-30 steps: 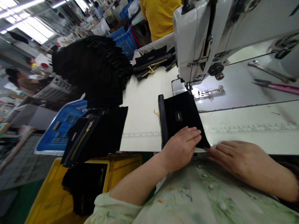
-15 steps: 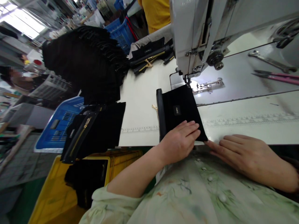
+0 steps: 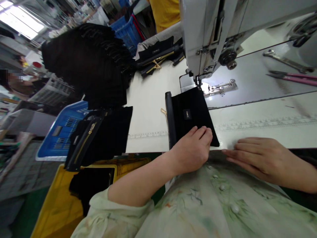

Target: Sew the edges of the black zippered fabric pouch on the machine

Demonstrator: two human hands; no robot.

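Head view: pouch (image 3: 196,114) is lying right of centre, upper corner sitting beneath the machine (image 3: 203,36). Left hand (image 3: 190,148), fingers half-bent, is resting on its lower part, seemingly for steadying; can't tell whether it's pinching cloth. Right hand (image 3: 257,158), lower right, is poising loosely open, visibly empty, at the table's (image 3: 148,99) edge.

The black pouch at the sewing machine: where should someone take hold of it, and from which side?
The black pouch is probably best pinched at its near right corner, coming from the wearer's side. It lies flat with its far end at the sewing machine, while that corner is uncovered and close to the white table's front edge.
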